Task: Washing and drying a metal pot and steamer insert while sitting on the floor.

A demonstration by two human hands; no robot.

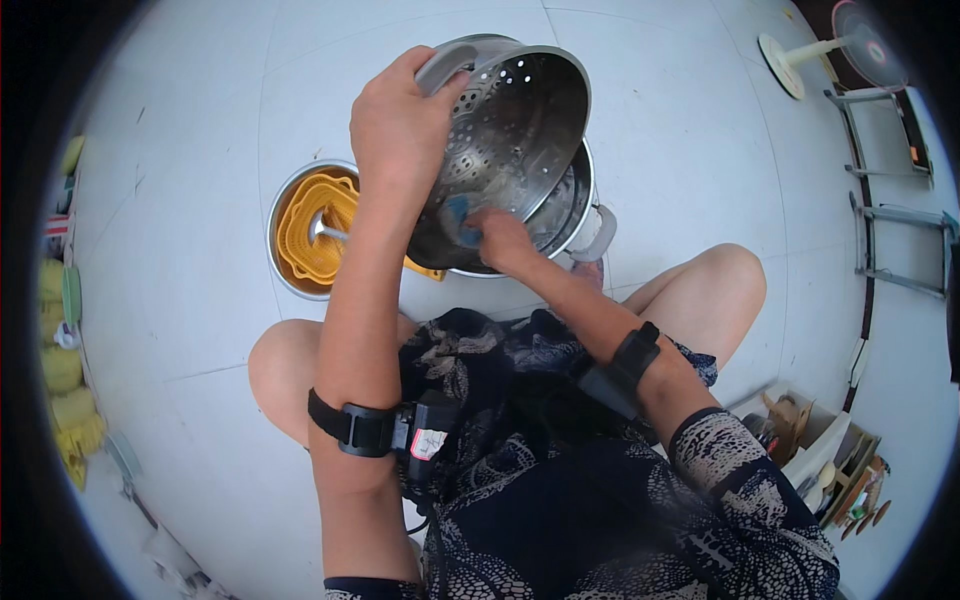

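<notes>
My left hand (405, 112) grips the grey side handle (444, 69) of a metal steamer insert with round holes (517, 142), which is tilted with its inside facing me. Inside it, low on its wall, my right hand (502, 236) presses a blue scrubbing pad or cloth (461, 217), partly hidden by the fingers. Beneath the insert stands a wide metal pot (587, 176) with a grey handle (598, 234); what it holds is mostly hidden. To the left, a metal basin (274, 225) holds yellow plastic baskets (300, 247) and a utensil with a metal handle (330, 231).
My bent knees flank the pots on the pale tiled floor (195, 300). A pedestal fan (817, 52) and metal frames (900, 214) stand at the right. Boxes with assorted items (817, 450) are at the lower right. Yellow-green bundles (64, 367) line the left edge.
</notes>
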